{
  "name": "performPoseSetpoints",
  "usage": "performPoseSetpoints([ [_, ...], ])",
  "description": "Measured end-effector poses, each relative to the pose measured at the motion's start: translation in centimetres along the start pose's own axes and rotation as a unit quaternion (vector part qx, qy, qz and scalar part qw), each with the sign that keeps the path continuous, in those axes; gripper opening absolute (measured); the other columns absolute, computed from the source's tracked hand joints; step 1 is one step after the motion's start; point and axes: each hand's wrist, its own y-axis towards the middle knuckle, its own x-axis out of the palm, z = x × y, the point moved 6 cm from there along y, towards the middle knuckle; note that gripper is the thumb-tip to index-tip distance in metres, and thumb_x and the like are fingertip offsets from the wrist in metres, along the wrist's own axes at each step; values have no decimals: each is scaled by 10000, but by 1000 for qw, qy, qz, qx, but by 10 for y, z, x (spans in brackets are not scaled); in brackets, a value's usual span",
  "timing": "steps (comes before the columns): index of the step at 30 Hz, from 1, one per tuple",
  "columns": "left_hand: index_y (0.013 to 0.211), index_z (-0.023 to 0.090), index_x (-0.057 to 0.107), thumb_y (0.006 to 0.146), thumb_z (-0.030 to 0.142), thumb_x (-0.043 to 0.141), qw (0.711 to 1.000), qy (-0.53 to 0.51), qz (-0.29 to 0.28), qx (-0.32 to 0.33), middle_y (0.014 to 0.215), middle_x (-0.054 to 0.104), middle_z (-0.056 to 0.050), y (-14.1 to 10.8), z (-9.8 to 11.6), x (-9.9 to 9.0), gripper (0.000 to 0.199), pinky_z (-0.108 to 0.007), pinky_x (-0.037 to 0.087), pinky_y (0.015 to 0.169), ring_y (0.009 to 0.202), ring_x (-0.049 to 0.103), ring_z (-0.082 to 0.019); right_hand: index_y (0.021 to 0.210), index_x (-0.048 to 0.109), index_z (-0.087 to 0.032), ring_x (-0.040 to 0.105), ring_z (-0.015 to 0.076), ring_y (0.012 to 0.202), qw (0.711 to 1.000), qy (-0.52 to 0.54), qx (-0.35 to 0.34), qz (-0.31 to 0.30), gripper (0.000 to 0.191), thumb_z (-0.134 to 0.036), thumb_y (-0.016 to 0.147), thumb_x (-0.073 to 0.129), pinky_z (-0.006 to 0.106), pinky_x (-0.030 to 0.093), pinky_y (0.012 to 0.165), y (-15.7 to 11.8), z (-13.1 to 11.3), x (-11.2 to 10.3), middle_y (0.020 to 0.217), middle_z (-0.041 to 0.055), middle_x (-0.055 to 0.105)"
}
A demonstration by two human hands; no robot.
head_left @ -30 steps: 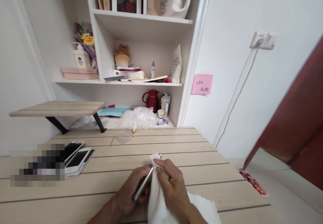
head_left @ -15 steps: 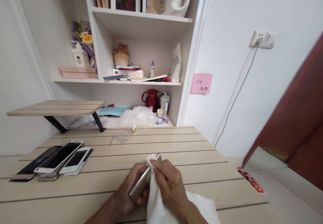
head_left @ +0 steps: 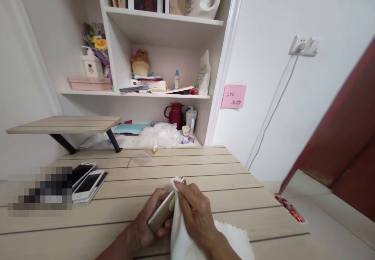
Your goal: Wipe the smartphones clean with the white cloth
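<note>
Two hands work close together above the near part of a pale slatted wooden desk [head_left: 187,174]. The left hand [head_left: 140,221] is clenched around a metallic-gold smartphone [head_left: 160,212], its fingers curled behind the tilted phone, whose top end points up and away. The right hand [head_left: 195,215] is also closed, pinching a white scallop-edged cleaning cloth [head_left: 178,228] against the phone's upper end. The rest of the cloth hangs below the hand and spreads beside the right wrist.

Well to the left on the desk lie overlapping smartphones [head_left: 87,185], partly hidden by a pixelated patch. Near the far edge are a clear plastic sleeve [head_left: 142,158] and, just behind it, a small dropper bottle [head_left: 155,147]. Beyond them, on the low shelf, sit a crumpled plastic bag [head_left: 159,135] and a red thermos jug [head_left: 175,116]. A pink sticky note [head_left: 233,96] is stuck to the wall on the right.
</note>
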Motion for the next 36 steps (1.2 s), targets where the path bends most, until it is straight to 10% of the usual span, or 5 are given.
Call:
performPoseSetpoints([
  [10, 527, 187, 467, 838, 618, 489, 1000, -22, 15, 0, 369, 447, 23, 2, -4, -3, 532, -159, 237, 292, 312, 392, -78, 1292, 593, -272, 610, 165, 678, 988, -7, -113, -101, 384, -180, 938, 473, 255, 515, 614, -6, -44, 11, 839, 53, 627],
  [17, 804, 147, 621, 861, 589, 456, 1000, -23, -13, -17, 501, 558, -9, 0, -1, 7, 475, -132, 218, 306, 393, 473, -94, 1300, 599, -246, 600, 161, 647, 997, -55, 31, 36, 373, -203, 985, 403, 269, 515, 638, -3, -8, -5, 746, 31, 572],
  [23, 562, 188, 468, 813, 607, 536, 999, -53, 5, 6, 389, 445, 41, 0, 0, -3, 493, -168, 231, 309, 321, 395, -80, 1320, 577, -242, 598, 172, 652, 992, -24, -97, -79, 380, -186, 966, 450, 267, 498, 585, -9, -40, 18, 796, 55, 600],
  [30, 772, 139, 628, 863, 560, 478, 998, -55, 6, 7, 496, 579, -17, 0, 4, 0, 456, -137, 244, 318, 404, 500, -104, 1277, 594, -243, 622, 182, 722, 999, -42, -5, 9, 349, -176, 973, 434, 291, 527, 672, -8, -15, 9, 836, 62, 608],
  [36, 687, 152, 582, 857, 494, 512, 995, -94, 20, 35, 463, 533, 14, 0, 9, -4, 389, -134, 252, 295, 370, 477, -90, 1211, 637, -236, 602, 170, 665, 994, -56, -64, -71, 315, -170, 947, 477, 264, 500, 610, -15, -26, 22, 798, 54, 606],
])
